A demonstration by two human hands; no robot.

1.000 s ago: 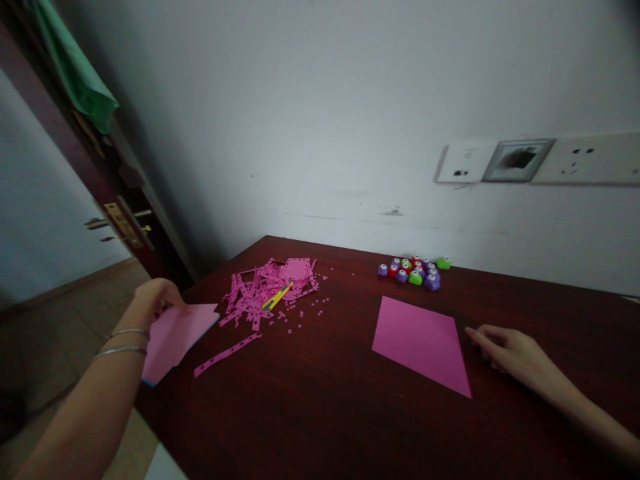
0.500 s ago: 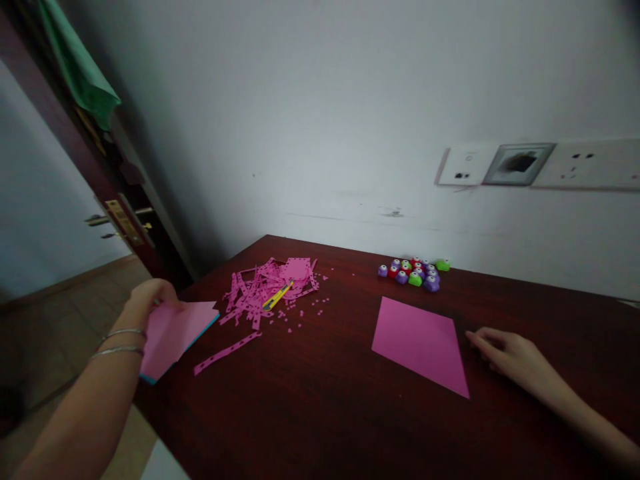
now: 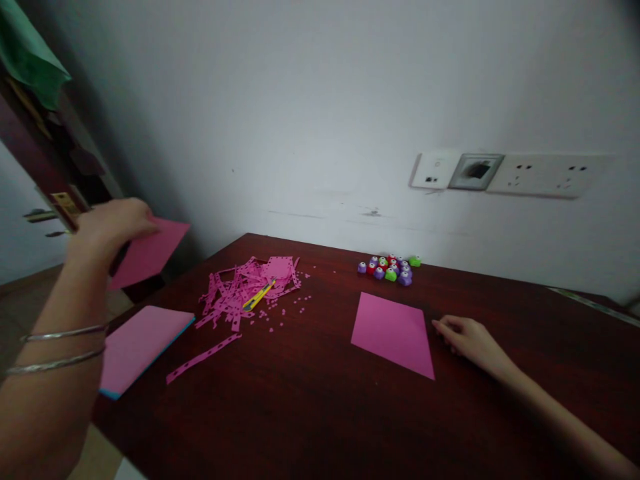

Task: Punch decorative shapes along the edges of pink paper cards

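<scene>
My left hand (image 3: 107,227) is raised above the table's left corner, pinched on a single pink paper sheet (image 3: 150,257) held in the air. Below it a stack of pink paper (image 3: 140,343) with a blue bottom edge lies at the table's left edge. My right hand (image 3: 467,340) rests on the dark wooden table (image 3: 310,400), fingers loosely curled, touching the right edge of a flat pink sheet (image 3: 393,333); nothing is in it.
A heap of pink paper strips and punched bits (image 3: 245,293) with a yellow utility knife (image 3: 259,295) lies at the back left. Several small coloured paper punches (image 3: 390,269) sit near the wall. Wall sockets (image 3: 510,175) are on the right, a door (image 3: 45,173) on the left.
My left hand has lifted one pink sheet off the stack and raised it. The view has shifted slightly. My right hand stays beside the flat sheet.
</scene>
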